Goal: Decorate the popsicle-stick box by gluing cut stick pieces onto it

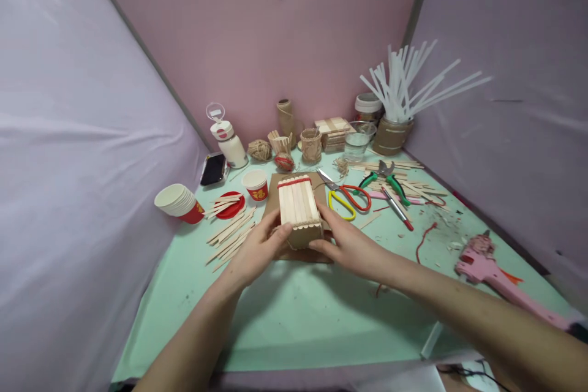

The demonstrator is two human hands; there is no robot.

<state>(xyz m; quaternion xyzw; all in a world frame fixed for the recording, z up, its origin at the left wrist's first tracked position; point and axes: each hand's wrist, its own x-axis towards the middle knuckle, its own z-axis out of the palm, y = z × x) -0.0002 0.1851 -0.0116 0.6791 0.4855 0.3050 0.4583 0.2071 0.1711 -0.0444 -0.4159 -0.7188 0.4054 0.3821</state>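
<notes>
A small box faced with wooden craft sticks (299, 205) is between my hands, above a flat piece of brown cardboard (274, 188). Red yarn runs across the box's far end, and its near side shows bare brown cardboard. My left hand (269, 242) grips the near left side, thumb at the front corner. On the near right side, my right hand (342, 237) holds the box with the thumb along the front. The fingertips behind the box are partly hidden. Just right of the box lie scissors (344, 193) with one red and one yellow handle.
Loose craft sticks (229, 236) and stacked paper cups (179, 202) are on the left. A single paper cup (255, 185) stands nearer. Green-handled cutters (386, 180), a marker (397, 208) and a pink glue gun (496, 275) lie right. Behind stand twine (260, 150) and glue sticks (404, 86).
</notes>
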